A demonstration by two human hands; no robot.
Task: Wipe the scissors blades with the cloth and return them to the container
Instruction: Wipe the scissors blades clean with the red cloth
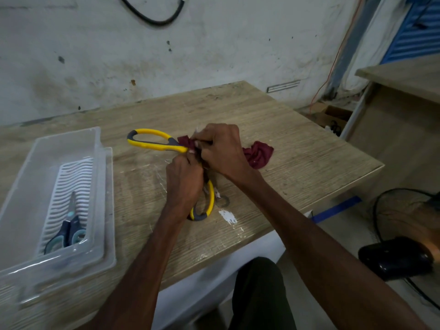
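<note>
My left hand (184, 184) is curled round the yellow-handled scissors (152, 140) just above the lower handle loop, with the back of the hand towards me, so I cannot see exactly how the fingers lie. My right hand (220, 148) is bunched over the maroon cloth (259, 154), fingers bent and pinching a fold of it against the scissors near the point where the two handles meet. The two hands touch each other there.

The scissors are wide open above the wooden table (285, 129). One yellow and grey loop points away to the left and the other points down towards me, past my left wrist. The blades are hidden under my hands and the cloth. The loose end of the cloth trails out to the right of my right hand and lies on the table top.

The clear plastic container (47, 148) stands on the left part of the table, well apart from the scissors I am holding. A white ribbed insert (76, 182) lies in it, and on that insert rests a closed pair of dark blue and teal scissors (69, 231), handles nearest me. To the right of the table, on the floor, stands a black fan (404, 234).
</note>
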